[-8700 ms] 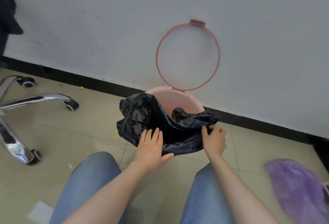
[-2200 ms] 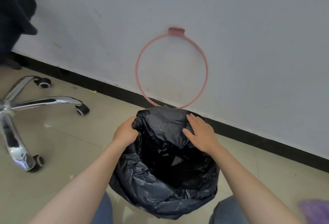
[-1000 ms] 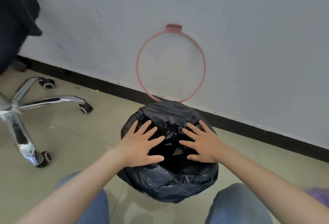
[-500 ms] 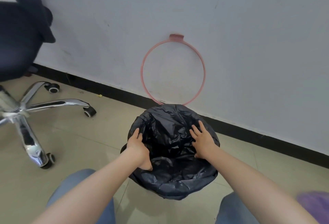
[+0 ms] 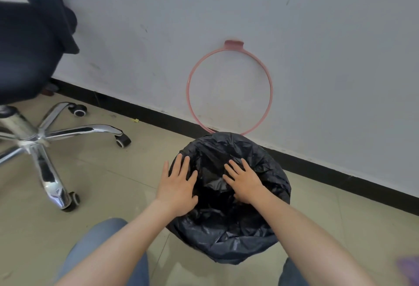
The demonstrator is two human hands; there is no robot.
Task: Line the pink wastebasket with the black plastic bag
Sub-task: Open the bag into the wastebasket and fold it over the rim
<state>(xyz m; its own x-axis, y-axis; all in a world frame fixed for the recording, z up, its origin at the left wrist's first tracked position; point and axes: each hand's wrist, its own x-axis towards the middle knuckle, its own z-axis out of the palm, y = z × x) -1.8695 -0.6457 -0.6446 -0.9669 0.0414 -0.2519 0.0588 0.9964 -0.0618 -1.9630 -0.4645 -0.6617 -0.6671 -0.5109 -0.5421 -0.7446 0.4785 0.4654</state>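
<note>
The black plastic bag (image 5: 229, 238) is draped over the wastebasket and folded down its outside, so the pink body is hidden. Only the basket's pink retaining ring (image 5: 269, 86) shows, flipped up against the white wall. My left hand (image 5: 178, 187) lies flat on the bag at the left rim, fingers spread. My right hand (image 5: 246, 180) rests palm down over the mouth, right of centre, fingers apart on the crumpled plastic. Neither hand grips the bag.
A black office chair (image 5: 27, 54) with a chrome star base (image 5: 45, 140) and castors stands on the tiled floor to the left. A black skirting strip (image 5: 340, 179) runs along the wall. My jeans-clad knees (image 5: 102, 254) frame the basket. Something purple (image 5: 409, 267) sits at the right edge.
Both hands have come up from inside the bag's rim and now lie flat on top with fingers spread. The bag covers the whole basket, where earlier pink showed.
</note>
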